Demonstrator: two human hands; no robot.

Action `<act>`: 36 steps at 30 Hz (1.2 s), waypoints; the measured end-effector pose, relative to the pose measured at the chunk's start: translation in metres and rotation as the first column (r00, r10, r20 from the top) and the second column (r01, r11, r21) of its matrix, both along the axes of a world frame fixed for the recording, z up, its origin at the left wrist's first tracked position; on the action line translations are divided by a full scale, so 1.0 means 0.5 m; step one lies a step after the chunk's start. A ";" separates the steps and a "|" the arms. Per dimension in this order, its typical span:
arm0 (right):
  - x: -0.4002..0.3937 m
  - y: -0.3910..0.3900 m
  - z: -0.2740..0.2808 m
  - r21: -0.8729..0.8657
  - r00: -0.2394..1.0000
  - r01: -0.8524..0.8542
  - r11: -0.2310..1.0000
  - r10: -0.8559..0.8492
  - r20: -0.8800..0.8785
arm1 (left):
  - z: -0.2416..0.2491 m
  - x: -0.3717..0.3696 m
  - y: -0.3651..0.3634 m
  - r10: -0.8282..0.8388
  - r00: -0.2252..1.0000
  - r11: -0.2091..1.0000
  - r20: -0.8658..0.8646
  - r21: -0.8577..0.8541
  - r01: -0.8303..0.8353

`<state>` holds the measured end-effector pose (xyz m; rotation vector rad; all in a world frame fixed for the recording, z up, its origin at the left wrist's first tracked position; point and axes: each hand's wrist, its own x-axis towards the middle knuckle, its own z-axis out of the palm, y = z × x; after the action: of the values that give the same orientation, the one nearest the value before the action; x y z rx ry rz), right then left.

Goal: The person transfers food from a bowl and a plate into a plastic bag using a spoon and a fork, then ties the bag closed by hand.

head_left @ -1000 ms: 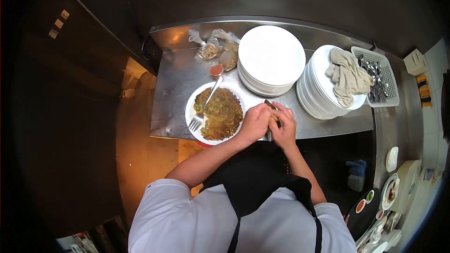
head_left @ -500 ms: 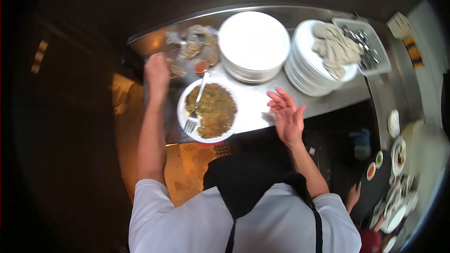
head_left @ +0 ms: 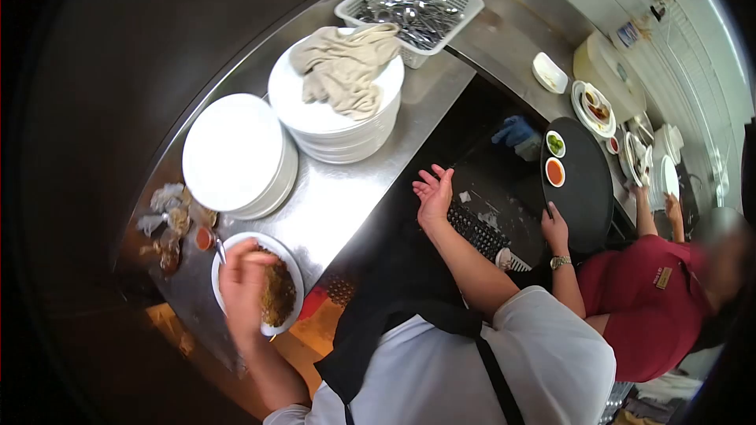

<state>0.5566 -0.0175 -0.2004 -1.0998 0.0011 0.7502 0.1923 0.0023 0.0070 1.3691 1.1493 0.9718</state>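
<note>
My left hand (head_left: 243, 282) is over the white plate (head_left: 296, 261) that bears a browned flat food (head_left: 276, 293). Its fingers are blurred near the fork handle (head_left: 220, 252), and contact with the fork cannot be made out. Held out past the counter's front edge, my right hand (head_left: 434, 195) has its fingers spread and nothing in it. A small cup of red sauce (head_left: 205, 238) sits beside the plate, next to clear bags of food (head_left: 177, 220). Behind them is a stack of white plates (head_left: 233, 151).
A second plate stack (head_left: 339, 139) carries a beige cloth (head_left: 340, 71). Beyond it is a cutlery basket (head_left: 465, 1). At right, a person in a red shirt (head_left: 642, 299) holds a black tray (head_left: 583, 189) with two sauce dishes. Another counter (head_left: 504, 27) holds used dishes.
The view has swung to the right, bringing the person with the tray into sight. My left hand has come from beside the bags to over the food plate. My right hand remains open.
</note>
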 end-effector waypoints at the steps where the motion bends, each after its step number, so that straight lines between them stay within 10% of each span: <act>1: 0.040 0.002 -0.051 -0.181 0.997 0.081 0.980 -0.080 0.012 | -0.011 0.051 -0.008 -0.076 0.995 0.995 0.062 -0.065 0.080; 6: 0.260 -0.011 -0.236 -0.561 0.950 0.286 0.776 -0.306 0.061 | -0.050 0.288 0.001 -0.407 0.899 0.875 0.163 -0.212 0.435; 11: 0.344 0.085 -0.145 -0.314 0.931 0.340 0.886 -0.271 0.245 | -0.133 0.428 0.018 -0.424 0.900 0.873 0.105 -0.215 0.437; 15: 0.306 0.170 0.087 -0.014 0.862 0.139 0.990 -0.114 0.494 | -0.014 0.457 0.066 -0.348 0.935 0.936 -0.072 -0.084 0.342; 19: 0.287 0.218 0.208 0.118 0.798 0.142 0.983 -0.185 0.574 | 0.086 0.456 0.111 -0.315 0.939 0.948 0.136 0.002 0.318; 24: 0.379 0.108 -0.086 -0.262 0.882 0.458 0.849 -0.397 0.255 | -0.004 0.536 0.071 -0.442 0.853 0.862 0.276 -0.130 0.489; 27: 0.504 0.037 -0.232 -0.523 0.901 0.364 0.771 -0.434 -0.013 | -0.154 0.629 0.052 -0.462 0.862 0.812 0.207 -0.292 0.505; 36: 0.801 0.045 -0.325 0.246 0.706 0.599 0.762 -0.357 -0.612 | -0.603 1.064 0.061 -0.512 0.842 0.738 -0.167 -0.586 0.333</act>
<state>0.9570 0.0049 -0.3631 -0.3897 0.5716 0.5023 0.7245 0.0327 -0.2946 1.2564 1.1489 0.0590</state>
